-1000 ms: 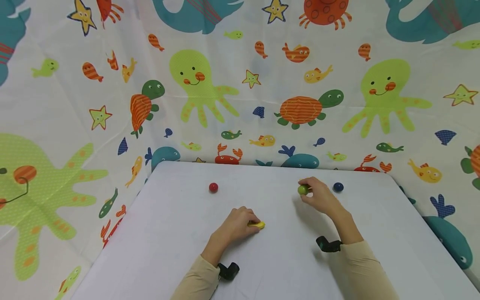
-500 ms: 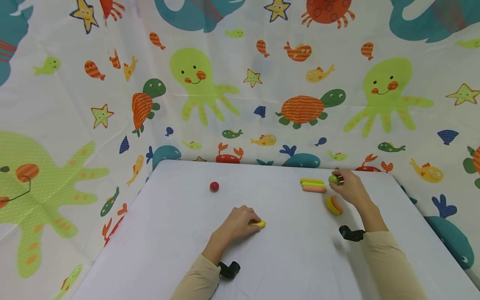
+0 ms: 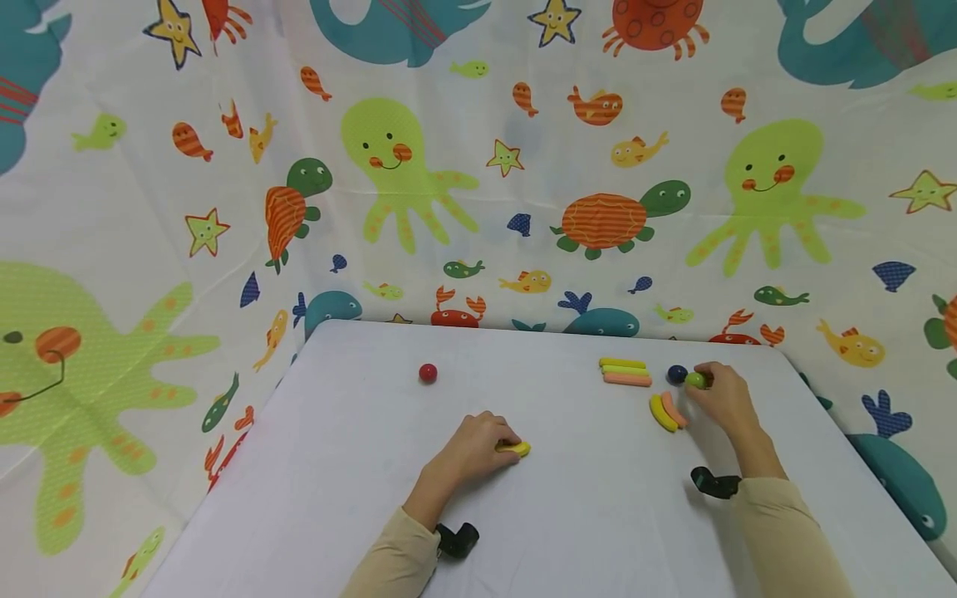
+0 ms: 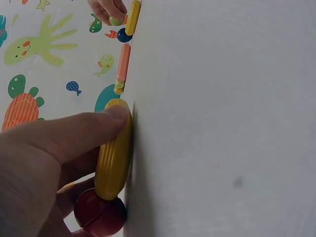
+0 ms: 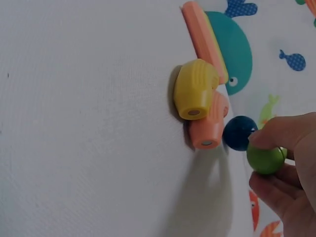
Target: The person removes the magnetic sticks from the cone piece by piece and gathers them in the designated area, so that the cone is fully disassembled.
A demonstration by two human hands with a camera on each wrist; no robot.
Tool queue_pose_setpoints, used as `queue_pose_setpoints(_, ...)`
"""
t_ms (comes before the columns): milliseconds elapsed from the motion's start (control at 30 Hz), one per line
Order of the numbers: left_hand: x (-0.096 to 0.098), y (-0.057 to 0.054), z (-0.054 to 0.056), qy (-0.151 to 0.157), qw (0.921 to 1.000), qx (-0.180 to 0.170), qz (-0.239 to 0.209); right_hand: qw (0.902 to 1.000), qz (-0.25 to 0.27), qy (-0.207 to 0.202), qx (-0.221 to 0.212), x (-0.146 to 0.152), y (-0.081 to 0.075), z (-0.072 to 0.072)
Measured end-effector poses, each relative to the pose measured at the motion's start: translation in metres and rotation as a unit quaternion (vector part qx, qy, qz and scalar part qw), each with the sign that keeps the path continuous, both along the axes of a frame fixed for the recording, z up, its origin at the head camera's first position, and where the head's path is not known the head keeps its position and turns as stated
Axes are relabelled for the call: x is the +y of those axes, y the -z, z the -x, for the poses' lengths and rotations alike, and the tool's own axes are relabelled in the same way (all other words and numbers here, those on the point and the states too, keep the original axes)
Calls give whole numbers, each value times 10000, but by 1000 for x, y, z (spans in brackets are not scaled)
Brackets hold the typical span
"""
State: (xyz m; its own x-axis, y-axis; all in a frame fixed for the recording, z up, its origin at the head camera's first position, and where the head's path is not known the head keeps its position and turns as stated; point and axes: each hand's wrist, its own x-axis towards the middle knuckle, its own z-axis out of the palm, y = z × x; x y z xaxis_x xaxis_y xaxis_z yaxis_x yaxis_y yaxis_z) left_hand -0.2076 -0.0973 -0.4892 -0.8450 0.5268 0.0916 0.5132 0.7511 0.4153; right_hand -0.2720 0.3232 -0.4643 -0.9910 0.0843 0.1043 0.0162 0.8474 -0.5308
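My left hand (image 3: 473, 453) pinches a yellow ridged, curved piece (image 4: 114, 153) between thumb and fingers, low over the white table in front of me. On the far right, my right hand (image 3: 727, 400) pinches a green ball (image 5: 266, 157) between thumb and fingers. Just left of it sits a dark blue ball (image 3: 676, 374); in the head view the balls appear side by side, and whether they touch I cannot tell. Nearer than the blue ball, a yellow curved piece (image 3: 661, 414) lies beside a salmon one (image 3: 674, 409).
Left of the blue ball, a yellow stick (image 3: 622, 363), a yellow-green stick (image 3: 625, 370) and a salmon stick (image 3: 627, 379) lie side by side. A red ball (image 3: 428, 374) rests at the table's far left. Behind the table (image 3: 336, 465) hangs a sea-animal cloth (image 3: 449, 241).
My right hand has carried the green ball rightward, past the sticks and the blue ball, then down to the blue ball's right. The left hand keeps its hold in the same place.
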Motion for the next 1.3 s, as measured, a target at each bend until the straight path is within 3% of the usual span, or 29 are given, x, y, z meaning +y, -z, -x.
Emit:
queue_pose_setpoints(467,1,-1,0,-42,10000,-56,6,9980,82,134,-609,7,10,0)
queue_pose_setpoints(1000,0,-2,-2,-25,9999,102,-25,9990,-25,82,-439,4,13,2)
queue_pose_setpoints(1300,0,-1,-2,-29,9999,90,-87,9980,-16,87,-632,5,14,3)
